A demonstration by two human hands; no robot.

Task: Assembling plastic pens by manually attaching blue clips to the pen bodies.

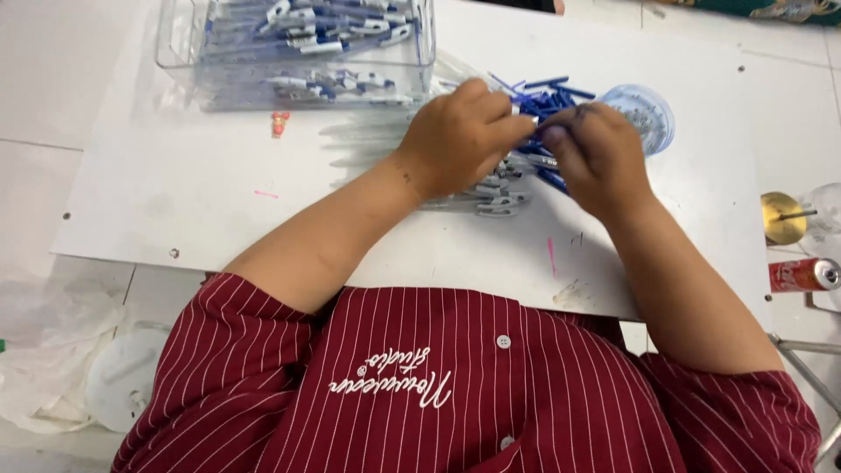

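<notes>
Two hands over pen-parts pile, mid white board.
Left hand [460,131] and right hand [591,153] both pinch blue pen pieces [547,96]; clear bin [298,52] near far edge, board's left side bare.

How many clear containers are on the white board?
2: a rectangular bin of pens at the top left, and a small round cup just beyond the right hand. Others may lie out of frame.

A white board [219,201] lies flat on the pale tiled floor [53,96] and carries the work. On it sit a clear bin [298,52] of pens at the far edge, a small red bit [279,123] just before it, a heap of blue pen parts [534,131] — with clear barrels [368,144] beside it — and a clear cup [646,114] at the right.
</notes>
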